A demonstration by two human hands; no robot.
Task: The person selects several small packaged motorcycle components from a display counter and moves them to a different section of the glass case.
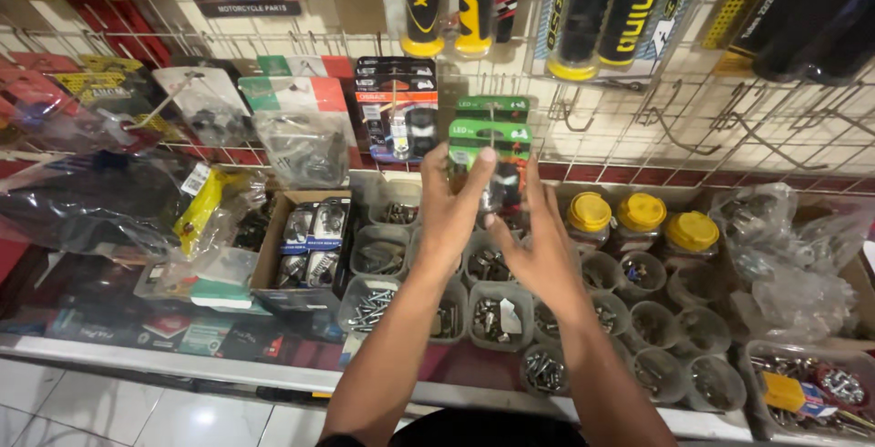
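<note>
- Both hands are raised to the wire display rack (638, 128) at about 12 o'clock, and between them is a green-topped blister pack (489, 151) hanging on a peg.
- The left hand (448, 219) has its grip closed on the pack's lower left edge, thumb in front and fingers behind, which steadies the card against swinging.
- The right hand (545, 251) sits at the pack's lower right, fingers spread upward; its fingertips touch the pack, but I cannot tell if it truly clamps it.
- A second green pack (493, 108) hangs just behind, on the same peg line.
- Below, at 6 o'clock, the table (137, 356) carries small tubs of screws and bolts (492, 306), sorted by kind.
- At 3 o'clock stand three yellow-lidded jars (641, 219).
</note>
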